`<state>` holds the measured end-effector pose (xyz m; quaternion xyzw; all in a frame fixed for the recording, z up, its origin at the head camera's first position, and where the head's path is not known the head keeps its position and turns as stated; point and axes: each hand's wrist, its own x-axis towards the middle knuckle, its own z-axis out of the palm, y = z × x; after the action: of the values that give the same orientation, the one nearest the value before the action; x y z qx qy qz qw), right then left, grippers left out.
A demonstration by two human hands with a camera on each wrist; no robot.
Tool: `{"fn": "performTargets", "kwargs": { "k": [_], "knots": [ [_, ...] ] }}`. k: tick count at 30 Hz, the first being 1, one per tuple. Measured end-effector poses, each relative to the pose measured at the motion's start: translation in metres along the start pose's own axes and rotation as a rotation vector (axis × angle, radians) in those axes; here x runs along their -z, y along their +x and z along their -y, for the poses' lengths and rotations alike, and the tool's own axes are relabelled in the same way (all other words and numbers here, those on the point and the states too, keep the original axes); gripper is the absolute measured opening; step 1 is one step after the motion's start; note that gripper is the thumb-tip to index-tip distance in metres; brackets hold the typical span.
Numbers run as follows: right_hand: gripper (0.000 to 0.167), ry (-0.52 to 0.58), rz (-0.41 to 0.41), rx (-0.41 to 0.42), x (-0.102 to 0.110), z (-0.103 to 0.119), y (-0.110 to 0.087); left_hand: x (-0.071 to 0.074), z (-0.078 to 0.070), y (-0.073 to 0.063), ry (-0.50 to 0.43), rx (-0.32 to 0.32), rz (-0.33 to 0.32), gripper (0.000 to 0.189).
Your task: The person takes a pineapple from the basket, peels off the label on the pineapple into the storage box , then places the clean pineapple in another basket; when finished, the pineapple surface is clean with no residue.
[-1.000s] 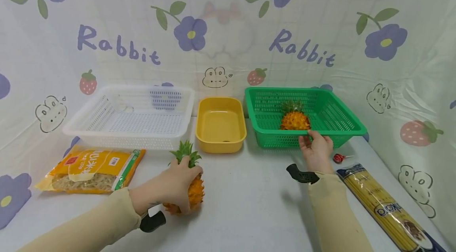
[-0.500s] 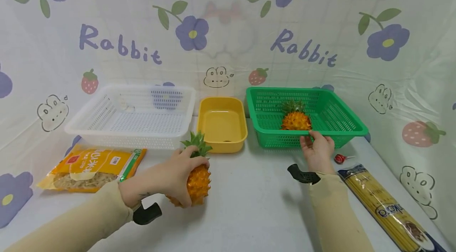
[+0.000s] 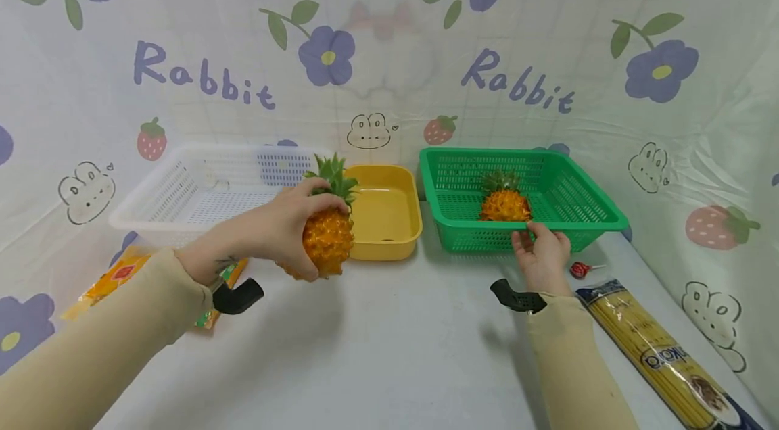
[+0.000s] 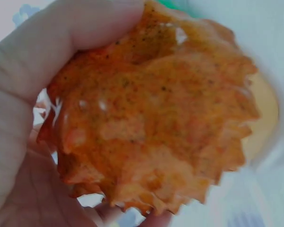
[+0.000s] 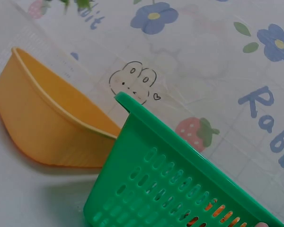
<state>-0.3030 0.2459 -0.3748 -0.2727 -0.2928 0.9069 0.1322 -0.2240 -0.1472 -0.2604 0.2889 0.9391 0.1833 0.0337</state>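
Note:
My left hand (image 3: 268, 227) grips a small orange pineapple (image 3: 328, 244) with a green leafy crown, raised above the table. It hangs upright in front of the white basket's right end and the yellow tub's left side. In the left wrist view the spiky base of the pineapple (image 4: 156, 113) fills the middle, thumb on top and fingers beneath. My right hand (image 3: 544, 257) pinches the front rim of the green basket (image 3: 468, 225); its fingertips barely show in the right wrist view's lower corner. Inside that basket lies a second pineapple (image 3: 506, 205).
Between the two baskets stands a yellow tub (image 3: 389, 253). A white basket (image 3: 146, 232) is at the left, an orange food bag (image 3: 115, 276) before it, partly behind my left arm. At the right lie a red lollipop (image 3: 579, 270) and a spaghetti pack (image 3: 657, 349).
My left hand has lifted the pineapple off the table, carrying it up and away toward the tub and white basket. My right hand has stayed at the green basket's rim.

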Motion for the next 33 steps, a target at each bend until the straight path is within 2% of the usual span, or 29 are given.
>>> {"fn": "performTargets", "kwargs": {
  "k": [4, 10, 18, 21, 28, 33],
  "knots": [
    [0.076, 0.000, -0.003, 0.005, -0.001, -0.001, -0.001, 0.018, 0.020, 0.015, 0.024, 0.024, -0.030, 0.083],
    [0.076, 0.003, -0.003, 0.005, 0.000, 0.000, -0.001, 0.033, 0.052, 0.035, 0.104, 0.109, -0.038, 0.083],
    [0.071, -0.004, -0.015, 0.007, -0.001, -0.001, 0.000, 0.045, 0.088, 0.056, 0.184, 0.170, 0.053, 0.086],
    [0.070, -0.005, -0.016, 0.010, 0.000, -0.002, 0.001, 0.048, 0.097, 0.062, 0.166, 0.199, 0.091, 0.086],
    [0.072, -0.012, -0.016, 0.015, 0.000, -0.001, 0.000, 0.044, 0.109, 0.071, 0.111, 0.318, 0.209, 0.083],
    [0.070, -0.011, -0.018, 0.010, 0.000, 0.000, 0.001, 0.041, 0.113, 0.073, 0.107, 0.378, 0.234, 0.085]
  ]
}}
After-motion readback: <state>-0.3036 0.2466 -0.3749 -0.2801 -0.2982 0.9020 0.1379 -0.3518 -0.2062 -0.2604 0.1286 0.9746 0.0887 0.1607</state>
